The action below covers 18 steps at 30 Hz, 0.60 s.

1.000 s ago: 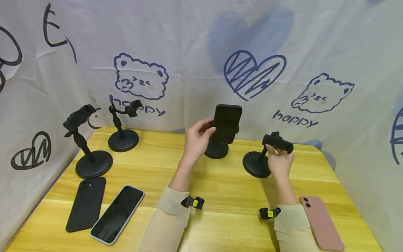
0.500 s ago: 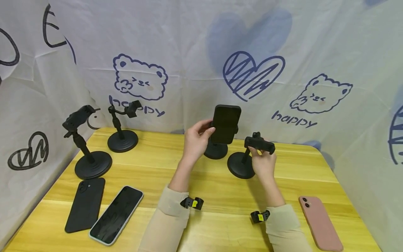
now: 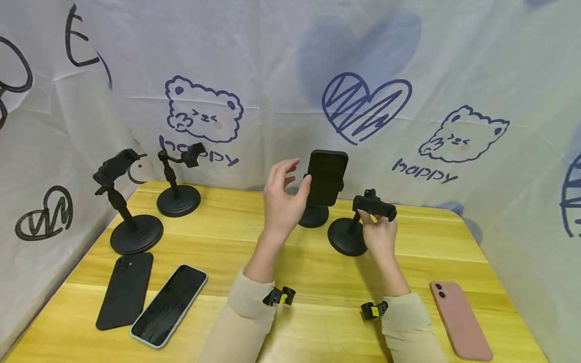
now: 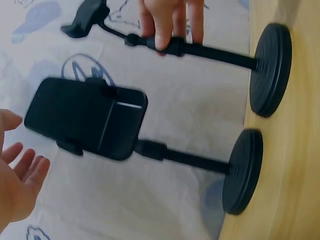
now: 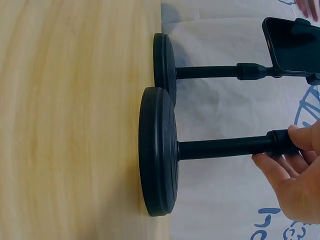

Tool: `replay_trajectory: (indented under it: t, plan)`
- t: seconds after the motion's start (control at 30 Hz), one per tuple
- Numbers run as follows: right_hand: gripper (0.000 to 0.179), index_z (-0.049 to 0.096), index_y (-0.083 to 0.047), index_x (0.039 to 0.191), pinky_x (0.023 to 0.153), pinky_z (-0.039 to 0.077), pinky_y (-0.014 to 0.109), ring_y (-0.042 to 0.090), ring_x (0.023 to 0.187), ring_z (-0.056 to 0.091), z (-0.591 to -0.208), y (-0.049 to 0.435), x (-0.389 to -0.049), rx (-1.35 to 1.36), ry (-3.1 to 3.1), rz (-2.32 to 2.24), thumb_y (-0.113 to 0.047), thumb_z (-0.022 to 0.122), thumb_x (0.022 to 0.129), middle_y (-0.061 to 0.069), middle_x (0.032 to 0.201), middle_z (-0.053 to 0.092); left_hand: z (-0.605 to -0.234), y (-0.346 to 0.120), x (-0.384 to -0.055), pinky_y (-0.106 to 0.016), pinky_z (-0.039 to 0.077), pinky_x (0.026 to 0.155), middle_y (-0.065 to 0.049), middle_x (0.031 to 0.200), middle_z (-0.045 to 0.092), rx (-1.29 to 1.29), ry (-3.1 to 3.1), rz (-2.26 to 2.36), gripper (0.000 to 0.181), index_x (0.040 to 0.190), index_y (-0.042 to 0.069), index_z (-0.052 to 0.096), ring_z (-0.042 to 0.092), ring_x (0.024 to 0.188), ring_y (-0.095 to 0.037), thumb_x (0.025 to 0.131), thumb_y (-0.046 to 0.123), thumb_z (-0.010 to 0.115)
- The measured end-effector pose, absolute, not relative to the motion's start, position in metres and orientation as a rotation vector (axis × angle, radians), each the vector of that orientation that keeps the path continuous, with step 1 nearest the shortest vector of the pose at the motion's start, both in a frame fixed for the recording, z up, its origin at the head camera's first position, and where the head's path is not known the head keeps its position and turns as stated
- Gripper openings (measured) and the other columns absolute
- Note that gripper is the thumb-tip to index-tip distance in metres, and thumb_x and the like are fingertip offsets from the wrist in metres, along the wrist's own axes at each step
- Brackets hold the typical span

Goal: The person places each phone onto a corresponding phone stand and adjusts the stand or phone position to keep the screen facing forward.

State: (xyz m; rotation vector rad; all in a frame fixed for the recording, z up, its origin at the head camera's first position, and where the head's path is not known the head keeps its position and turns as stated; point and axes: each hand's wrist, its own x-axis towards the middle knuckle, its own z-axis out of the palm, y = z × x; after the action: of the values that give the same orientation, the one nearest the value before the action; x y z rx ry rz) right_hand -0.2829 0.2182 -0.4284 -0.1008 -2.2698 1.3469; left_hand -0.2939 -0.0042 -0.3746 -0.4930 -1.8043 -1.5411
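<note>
A black smartphone [image 3: 328, 177] is clamped upright in a round-based phone stand [image 4: 242, 172] at the back of the table. Beside its left edge my left hand [image 3: 285, 201] has its fingers spread; the left wrist view shows a gap between hand and phone. My right hand [image 3: 380, 234] grips the pole of a second phone stand [image 5: 220, 148], just at its collar, with thumb and fingers round it. That stand's black clamp [image 3: 374, 206] holds no phone. In the right wrist view its base [image 5: 159, 152] stands on the table, close by the other stand's base.
Two more black phone stands [image 3: 136, 234] [image 3: 179, 200] stand at the back left. In front of them lie a black phone [image 3: 124, 291], face down, and a white-edged phone [image 3: 169, 305], screen up. A pink phone [image 3: 461, 320] lies at the right. A printed cloth hangs behind the table.
My right hand has shifted its stand left, closer to the stand with the phone, and then stayed there. My left hand has let go of the phone's edge, its fingers opening away.
</note>
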Motion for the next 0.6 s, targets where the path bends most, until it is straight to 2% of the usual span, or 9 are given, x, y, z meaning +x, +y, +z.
replay_trajectory:
  t: [0.17, 0.33, 0.5, 0.6]
  plan:
    - [0.028, 0.062, 0.007, 0.122, 0.103, 0.050, 0.063, 0.049, 0.122, 0.063, -0.429, 0.220, -0.284, -0.094, -2.263, 1.309, -0.003, 0.071, 0.098, 0.032, 0.125, 0.065, -0.371, 0.020, -0.282, -0.040, 0.061, 0.091, -0.019, 0.126, 0.062, -0.625, -1.698, -1.521, 0.035, 0.129, -0.004, 0.066, 0.063, 0.112, -0.030, 0.097, 0.008, 0.073]
    - [0.029, 0.063, 0.006, 0.125, 0.104, 0.050, 0.061, 0.048, 0.121, 0.063, -0.427, 0.220, -0.284, -0.074, -2.269, 1.326, -0.003, 0.071, 0.098, 0.031, 0.125, 0.064, -0.374, 0.045, -0.271, -0.036, 0.061, 0.092, -0.018, 0.125, 0.063, -0.709, -1.738, -1.539, 0.031, 0.127, -0.002, 0.068, 0.065, 0.111, -0.029, 0.098, 0.007, 0.073]
    - [0.030, 0.062, 0.006, 0.124, 0.103, 0.051, 0.060, 0.047, 0.120, 0.064, -0.428, 0.220, -0.284, -0.087, -2.276, 1.324, -0.005, 0.071, 0.098, 0.030, 0.125, 0.066, -0.380, 0.062, -0.266, -0.041, 0.061, 0.093, -0.018, 0.125, 0.065, -0.721, -1.757, -1.600, 0.027, 0.123, -0.001, 0.070, 0.066, 0.111, -0.029, 0.098, 0.006, 0.073]
    - [0.031, 0.061, 0.008, 0.124, 0.101, 0.052, 0.060, 0.048, 0.118, 0.065, -0.429, 0.219, -0.283, -0.078, -2.278, 1.309, -0.004, 0.071, 0.098, 0.032, 0.123, 0.067, -0.383, 0.069, -0.262, -0.039, 0.060, 0.095, -0.017, 0.125, 0.066, -0.726, -1.794, -1.618, 0.025, 0.122, -0.001, 0.072, 0.067, 0.112, -0.029, 0.098, 0.006, 0.073]
